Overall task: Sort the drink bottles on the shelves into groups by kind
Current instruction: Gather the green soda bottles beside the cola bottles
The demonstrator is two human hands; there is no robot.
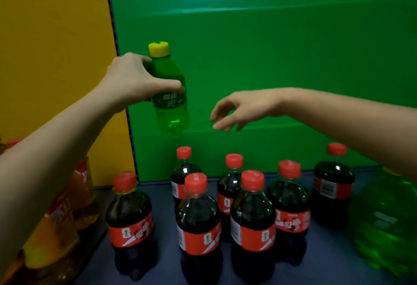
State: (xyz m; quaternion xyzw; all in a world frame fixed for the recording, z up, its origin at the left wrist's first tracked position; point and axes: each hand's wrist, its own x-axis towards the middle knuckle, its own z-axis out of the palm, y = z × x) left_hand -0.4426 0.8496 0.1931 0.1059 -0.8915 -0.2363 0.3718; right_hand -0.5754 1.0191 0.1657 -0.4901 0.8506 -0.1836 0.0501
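Seven cola bottles [198, 217] stood grouped on the shelf [327, 262]; the left hand [133, 79] gripped an unplaced green soda bottle [171, 113]; the right hand [239, 108] hovered open.

The green bottle [170, 104] has 爽 on its label; the cola bottles' [198, 217] print is blurred.

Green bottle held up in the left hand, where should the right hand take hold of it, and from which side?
Probably the lower body of the green bottle, below its label, from the right. The left hand wraps the shoulder from the left, leaving that rounded part bare, and the open right hand sits level with it on that side.
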